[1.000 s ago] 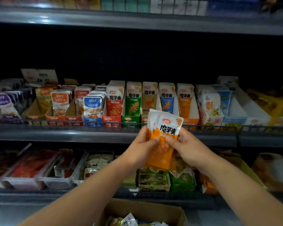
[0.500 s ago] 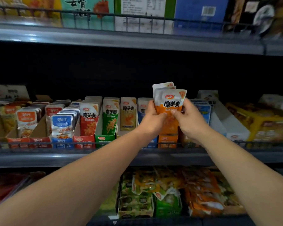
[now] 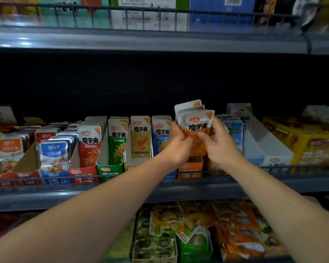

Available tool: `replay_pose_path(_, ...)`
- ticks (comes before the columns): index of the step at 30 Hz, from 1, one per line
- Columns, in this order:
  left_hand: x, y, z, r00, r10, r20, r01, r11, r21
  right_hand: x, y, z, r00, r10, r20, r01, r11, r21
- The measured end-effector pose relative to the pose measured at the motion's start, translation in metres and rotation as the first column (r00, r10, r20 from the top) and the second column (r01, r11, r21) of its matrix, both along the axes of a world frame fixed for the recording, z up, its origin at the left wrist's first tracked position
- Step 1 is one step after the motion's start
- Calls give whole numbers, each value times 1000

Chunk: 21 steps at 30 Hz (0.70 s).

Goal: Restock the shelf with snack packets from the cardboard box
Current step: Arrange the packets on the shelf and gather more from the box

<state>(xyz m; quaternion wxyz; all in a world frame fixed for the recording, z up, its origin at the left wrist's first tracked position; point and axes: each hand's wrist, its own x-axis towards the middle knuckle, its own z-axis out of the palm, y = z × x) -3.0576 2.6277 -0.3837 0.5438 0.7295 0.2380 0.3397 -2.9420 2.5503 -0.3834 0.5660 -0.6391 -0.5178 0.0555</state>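
Observation:
A small stack of orange-and-white snack packets [image 3: 196, 124] stands upright between both hands, over the orange display carton [image 3: 190, 168] on the middle shelf [image 3: 122, 192]. My left hand [image 3: 177, 143] grips the stack's left edge. My right hand [image 3: 217, 143] pinches the front packet from the right. The packets' lower ends dip into the orange carton, behind my fingers. The cardboard box is out of view.
Left of the orange carton stand blue [image 3: 160, 137], gold [image 3: 140, 136], green [image 3: 117, 143] and red [image 3: 89, 147] cartons of the same snack. White cartons [image 3: 254, 145] and a yellow box [image 3: 302, 141] sit at right. A wire rail [image 3: 46, 178] fronts the shelf. More packets fill the shelf below [image 3: 198, 234].
Both hands have lifted the orange packet stack from below the shelf rail up to the orange carton on the middle shelf. The view has tilted upward, and the cardboard box has dropped out of sight.

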Motion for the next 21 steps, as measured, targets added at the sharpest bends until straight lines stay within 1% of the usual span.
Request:
replay_pose_path(2, -2, 1, -7, 999, 1, -37, 1, 999, 52, 2, -1, -6, 1000, 9, 4, -9, 1000, -20)
replay_pose_path(5, -9, -1, -16, 992, 47, -115, -21, 976, 218, 4, -1, -15, 999, 28, 30, -26, 998, -57)
replay_pose_path(8, -11, 1, -19, 961, 185, -204, -104, 929, 355, 5, 3, -19, 998, 17, 60, -14, 998, -53)
replay_pose_path(10, -12, 3, -19, 943, 257, -210, -152, 897, 414, 6, 8, -21, 998, 9, 61, -6, 999, -50)
replay_pose_path(12, -14, 9, -20, 940, 271, -206, -159, 886, 436, 5, 11, -22, 998, 6, 56, -3, 999, -47)
replay_pose_path(14, -17, 18, -23, 940, 253, -230, -127, 882, 455, 4, 12, -23, 997, 8, 83, -3, 998, -60)
replay_pose_path(17, -20, 29, -30, 936, 249, -249, -121, 891, 437, 6, 11, -24, 985, 6, 172, 12, 994, -106)
replay_pose_path(20, -19, 32, -37, 924, 266, -275, -125, 889, 441, 10, 11, -25, 948, -47, 316, 97, 985, -144)
replay_pose_path(21, -18, 32, -38, 925, 259, -277, -120, 892, 435, 12, 12, -24, 938, -54, 342, 111, 983, -149)
